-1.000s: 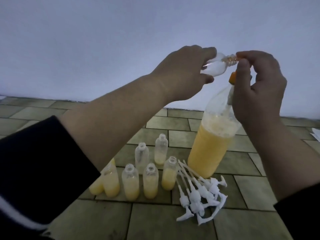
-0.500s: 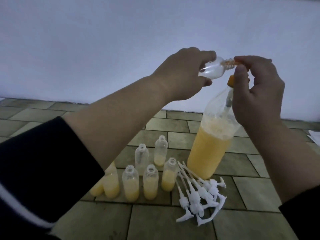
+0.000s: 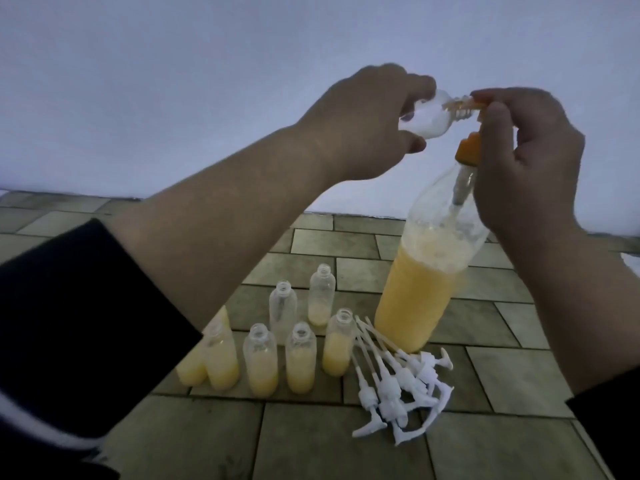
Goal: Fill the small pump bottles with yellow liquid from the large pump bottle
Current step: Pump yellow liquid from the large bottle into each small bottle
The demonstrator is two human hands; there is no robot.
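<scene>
My left hand [image 3: 367,123] grips a small clear bottle [image 3: 188,121], held almost sideways with its threaded neck against the orange nozzle. My right hand [image 3: 530,161] curls over the orange pump head [image 3: 468,150] of the large bottle [image 3: 420,289], which stands on the tiled floor about half full of foamy yellow liquid. Several small open bottles [image 3: 299,362] stand in a cluster on the floor at lower centre. Most hold yellow liquid. One [image 3: 283,311] looks empty and another [image 3: 321,299] has only a little at the bottom.
A heap of white pump tops [image 3: 401,382] with long dip tubes lies on the floor right of the small bottles, in front of the large bottle. A plain pale wall [image 3: 207,81] rises behind. Tiled floor [image 3: 311,445] stretches toward me.
Both hands and the small bottle sit slightly lower in the view than a second ago. The grips and the bottles on the floor are unchanged.
</scene>
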